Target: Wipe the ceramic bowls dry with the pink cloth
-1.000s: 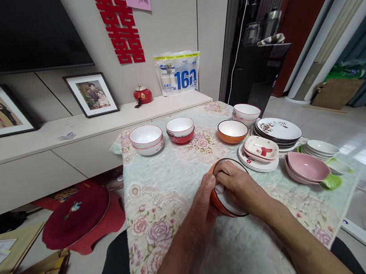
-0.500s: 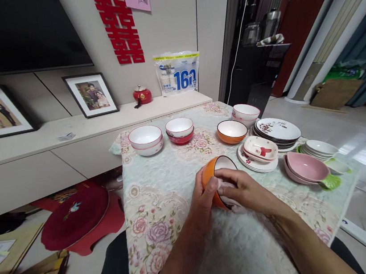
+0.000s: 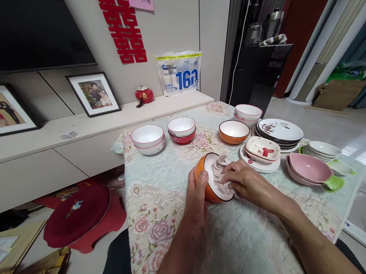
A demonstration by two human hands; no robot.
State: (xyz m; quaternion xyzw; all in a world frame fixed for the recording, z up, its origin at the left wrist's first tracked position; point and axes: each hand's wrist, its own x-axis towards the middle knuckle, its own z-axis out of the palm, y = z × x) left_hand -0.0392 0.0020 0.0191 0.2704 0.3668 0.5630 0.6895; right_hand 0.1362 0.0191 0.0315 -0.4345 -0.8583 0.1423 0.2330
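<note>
An orange bowl (image 3: 201, 170) with a white inside and dark rim is tilted on its side above the table. My left hand (image 3: 195, 193) grips it from the left, thumb near the rim. In my right hand (image 3: 248, 184) is a crumpled pale pink cloth (image 3: 221, 174), pinched between the fingers and pressed against the bowl's inner wall. A second orange bowl (image 3: 234, 135) stands upright farther back on the floral tablecloth (image 3: 163, 193).
White bowls (image 3: 150, 148) and a red-and-white pair (image 3: 183, 139) stand at the back left. To the right are stacked dark-edged plates (image 3: 288, 130), a small square dish (image 3: 254, 144), pink bowls (image 3: 310, 167) and small white bowls (image 3: 326, 147). A red stool (image 3: 78, 209) is left of the table.
My right hand has drawn back from deep in the bowl, so more of the cloth shows. The bowl has turned its opening more toward me. The view shifted slightly.
</note>
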